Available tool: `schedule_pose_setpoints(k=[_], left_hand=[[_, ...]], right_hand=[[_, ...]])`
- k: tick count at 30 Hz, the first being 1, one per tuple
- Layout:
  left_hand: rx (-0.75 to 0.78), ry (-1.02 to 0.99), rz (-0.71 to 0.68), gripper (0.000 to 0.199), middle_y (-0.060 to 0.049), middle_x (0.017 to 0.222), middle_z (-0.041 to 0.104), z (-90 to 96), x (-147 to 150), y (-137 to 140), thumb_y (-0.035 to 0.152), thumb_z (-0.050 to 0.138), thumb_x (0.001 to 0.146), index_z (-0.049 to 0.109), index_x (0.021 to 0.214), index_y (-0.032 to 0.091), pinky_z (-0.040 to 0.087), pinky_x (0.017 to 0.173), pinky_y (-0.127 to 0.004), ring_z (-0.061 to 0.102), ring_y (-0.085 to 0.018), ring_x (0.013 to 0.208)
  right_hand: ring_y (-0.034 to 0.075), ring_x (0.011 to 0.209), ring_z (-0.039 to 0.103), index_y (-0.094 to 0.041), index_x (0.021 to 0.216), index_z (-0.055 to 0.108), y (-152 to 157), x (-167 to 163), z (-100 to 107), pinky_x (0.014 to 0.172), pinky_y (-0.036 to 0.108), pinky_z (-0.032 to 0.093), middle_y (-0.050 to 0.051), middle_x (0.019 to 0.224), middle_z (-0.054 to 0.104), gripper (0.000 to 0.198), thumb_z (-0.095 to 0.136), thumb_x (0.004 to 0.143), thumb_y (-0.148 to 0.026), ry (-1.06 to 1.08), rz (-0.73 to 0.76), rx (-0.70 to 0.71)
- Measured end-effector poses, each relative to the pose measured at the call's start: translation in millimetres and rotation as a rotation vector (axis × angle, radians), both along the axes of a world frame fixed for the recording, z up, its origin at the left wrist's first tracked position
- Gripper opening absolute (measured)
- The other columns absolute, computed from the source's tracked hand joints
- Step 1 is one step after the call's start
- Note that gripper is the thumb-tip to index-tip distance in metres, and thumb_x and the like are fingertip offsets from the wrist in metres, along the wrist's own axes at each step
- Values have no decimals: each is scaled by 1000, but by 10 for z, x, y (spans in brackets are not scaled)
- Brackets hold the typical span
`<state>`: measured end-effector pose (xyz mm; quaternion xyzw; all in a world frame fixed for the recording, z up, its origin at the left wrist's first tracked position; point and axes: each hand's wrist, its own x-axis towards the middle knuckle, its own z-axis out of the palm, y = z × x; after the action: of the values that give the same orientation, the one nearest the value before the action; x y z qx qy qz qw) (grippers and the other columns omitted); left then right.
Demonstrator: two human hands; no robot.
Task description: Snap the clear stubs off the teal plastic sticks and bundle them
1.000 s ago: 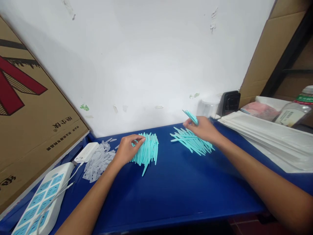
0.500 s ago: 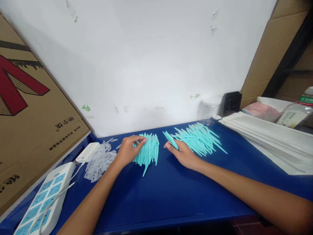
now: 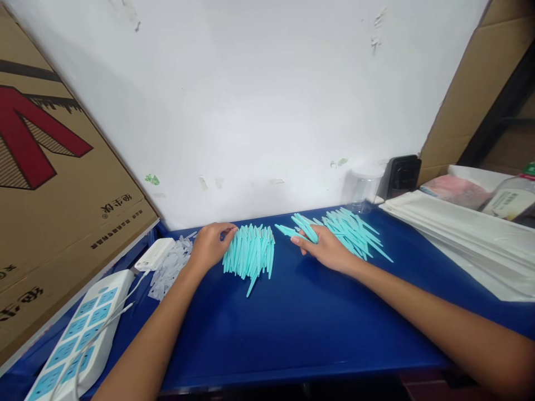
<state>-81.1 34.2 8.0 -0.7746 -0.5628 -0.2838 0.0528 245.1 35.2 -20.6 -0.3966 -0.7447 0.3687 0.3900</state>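
Observation:
My right hand (image 3: 325, 245) is closed around a small bunch of slim turquoise tapered sticks (image 3: 307, 227), which look like eyebrow razors. One stick in it points off to the left, apart from the others. My left hand (image 3: 215, 240) pinches thumb and forefinger together at the upper left edge of a row of similar sticks (image 3: 251, 253); whatever is in the pinch is too small to make out. Behind my right hand lies a looser pile of turquoise sticks (image 3: 353, 231). Small translucent cap-like pieces (image 3: 169, 270) are heaped left of my left forearm, which partly hides them.
On the left are a white power strip (image 3: 83, 334) with cables, a small white box (image 3: 154, 254) and a large cardboard box (image 3: 62, 167). A clear jar (image 3: 363, 192) stands by the wall. White bags (image 3: 460, 239) and a bottle (image 3: 507, 197) are on the right of the blue tabletop (image 3: 271, 345).
My left hand has shifted left, uncovering more of the row. In my right hand the bunch has spread, with one stick now angled apart. The whole view has shifted slightly.

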Motion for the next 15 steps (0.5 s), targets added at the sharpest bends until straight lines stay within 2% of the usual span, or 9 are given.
schedule_pose_setpoints(k=[3, 5, 7, 10, 15], left_hand=[[14, 133, 95, 33, -10, 93, 79, 15, -122, 26, 43, 54, 96, 80, 102, 23, 48, 78, -37, 70, -31, 88], [-7, 225, 185, 35, -12, 88, 78, 34, -221, 45, 44, 54, 95, 80, 101, 22, 47, 72, -37, 70, -33, 84], [-34, 309, 276, 36, -13, 83, 77, 53, -335, 61, 45, 54, 95, 80, 100, 22, 45, 66, -36, 69, -32, 78], [-49, 403, 396, 34, -15, 85, 77, 73, -528, 81, 43, 53, 94, 79, 98, 21, 44, 63, -33, 70, -31, 76], [-232, 435, 497, 28, -15, 98, 78, 58, -830, 132, 37, 58, 89, 78, 101, 20, 45, 67, -32, 71, -32, 89]], right_hand=[[22, 75, 63, -23, 75, 55, 4, 26, 9, 82, 34, 44, 0, 66, 67, 44, 58, 93, -63, -35, -14, -29], [25, 84, 65, -23, 70, 56, -4, 31, 21, 87, 35, 43, 1, 67, 68, 45, 58, 93, -61, -63, -35, -23], [24, 82, 65, -22, 67, 56, -13, 27, 36, 85, 34, 43, 2, 67, 67, 46, 57, 94, -59, -78, -49, -21], [19, 68, 60, -22, 69, 57, -20, 11, 53, 74, 31, 44, 0, 68, 65, 44, 55, 96, -56, -61, -40, -51], [21, 76, 62, -21, 70, 62, -7, -3, 33, 77, 31, 44, 2, 75, 70, 39, 56, 95, -49, -44, -52, -48]])
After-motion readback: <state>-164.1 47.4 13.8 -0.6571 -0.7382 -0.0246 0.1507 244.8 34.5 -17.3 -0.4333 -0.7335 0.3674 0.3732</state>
